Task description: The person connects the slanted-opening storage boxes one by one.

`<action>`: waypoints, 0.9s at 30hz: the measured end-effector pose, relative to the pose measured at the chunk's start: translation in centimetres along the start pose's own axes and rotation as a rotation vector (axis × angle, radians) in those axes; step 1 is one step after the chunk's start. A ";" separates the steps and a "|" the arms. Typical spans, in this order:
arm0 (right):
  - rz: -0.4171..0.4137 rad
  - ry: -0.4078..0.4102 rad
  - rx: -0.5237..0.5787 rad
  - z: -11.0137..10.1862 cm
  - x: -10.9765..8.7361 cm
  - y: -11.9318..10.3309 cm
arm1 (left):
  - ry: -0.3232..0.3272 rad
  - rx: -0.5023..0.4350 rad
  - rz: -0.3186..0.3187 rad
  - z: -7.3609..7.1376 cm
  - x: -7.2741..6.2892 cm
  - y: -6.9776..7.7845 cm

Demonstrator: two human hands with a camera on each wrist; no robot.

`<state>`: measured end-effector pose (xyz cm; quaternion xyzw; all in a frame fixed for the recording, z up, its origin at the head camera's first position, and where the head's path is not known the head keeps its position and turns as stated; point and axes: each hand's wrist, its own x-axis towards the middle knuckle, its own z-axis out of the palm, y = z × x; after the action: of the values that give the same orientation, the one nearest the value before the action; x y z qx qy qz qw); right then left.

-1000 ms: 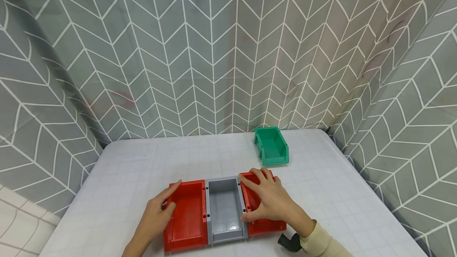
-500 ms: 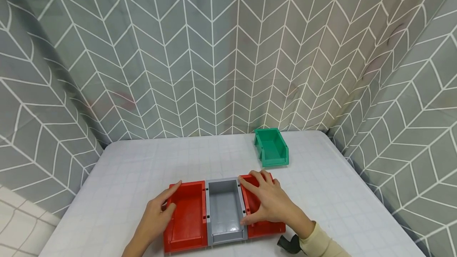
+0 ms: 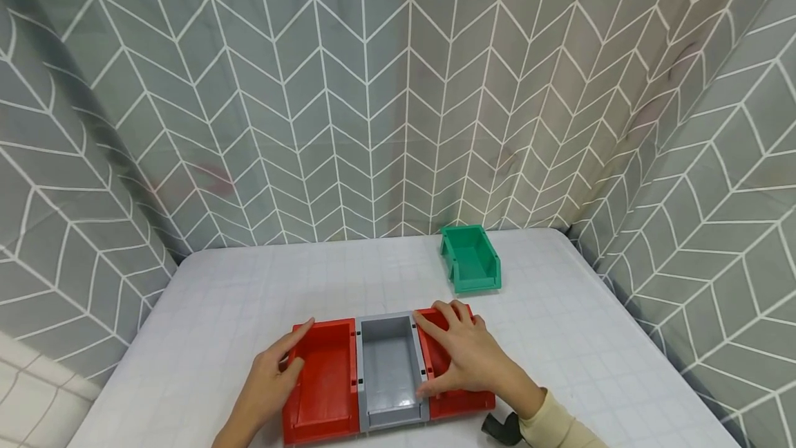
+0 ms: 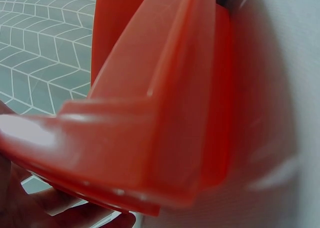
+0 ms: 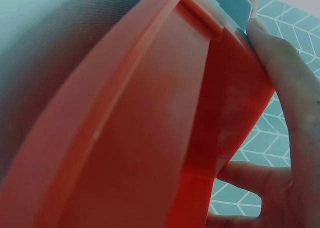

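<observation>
1. Head view: three bins stand side by side, touching, at the near edge of a white table (image 3: 249, 282). The left hand (image 3: 270, 382) lies with relaxed fingers against the left red bin (image 3: 323, 386). The right hand (image 3: 466, 358) rests, fingers spread, over the right red bin (image 3: 457, 399), hiding most of it, thumb by the grey bin (image 3: 387, 372) between. A green bin (image 3: 470, 258) sits well apart, near the patterned curtain (image 3: 373, 88). Both forearms are cut off below.
2. Left wrist view: a blurred red bin wall fills the frame; only part of a hand shows at bottom left.
3. Right wrist view: red bin interior, close and blurred; straight fingers (image 5: 280, 73) lie along its rim.
</observation>
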<state>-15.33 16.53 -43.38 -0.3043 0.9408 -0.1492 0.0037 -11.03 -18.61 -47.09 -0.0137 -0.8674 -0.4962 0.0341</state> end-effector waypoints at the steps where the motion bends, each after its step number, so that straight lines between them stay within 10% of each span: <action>1: 0.003 -0.005 -0.003 0.0 0.0 0.0 | -0.003 -0.003 -0.005 0.0 0.0 0.0; 27: 0.018 -0.025 0.003 -0.2 0.2 -0.2 | -0.010 -0.007 0.002 -0.2 0.0 -0.1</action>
<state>-15.38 16.32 -43.15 -0.2977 0.9431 -0.1469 0.0172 -11.07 -18.79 -47.05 -0.0173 -0.8657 -0.4994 0.0299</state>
